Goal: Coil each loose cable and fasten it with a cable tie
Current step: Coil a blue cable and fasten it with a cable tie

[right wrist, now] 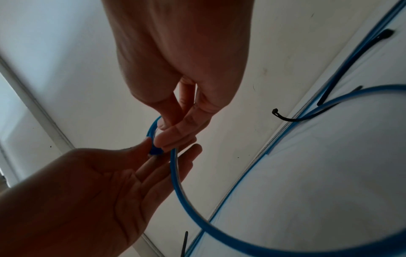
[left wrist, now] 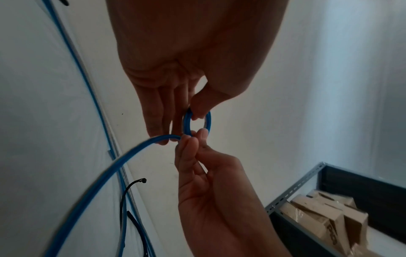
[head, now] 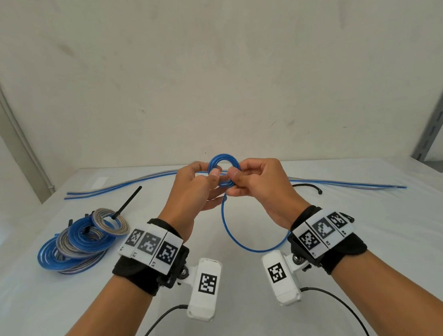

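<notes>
Several tied coils (head: 80,244) already lie on the table (head: 360,249), while the left hand (head: 192,191) and right hand (head: 260,188) both pinch a small half-wound blue cable (head: 225,171) above it, and two loose cables (head: 134,181) and a cable tie (head: 308,186) wait behind.

Tied coils (head: 82,241) at table (head: 360,249) left, loose cables (head: 123,184) behind hands, cable tie (head: 308,186) right.

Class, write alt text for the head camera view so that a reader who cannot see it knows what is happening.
Two hands, left hand and right hand, pinch a small blue cable coil above a white table, its loose tail looping down toward the wrists. A pile of tied coils lies at left; straight cables and a black cable tie lie behind.
</notes>
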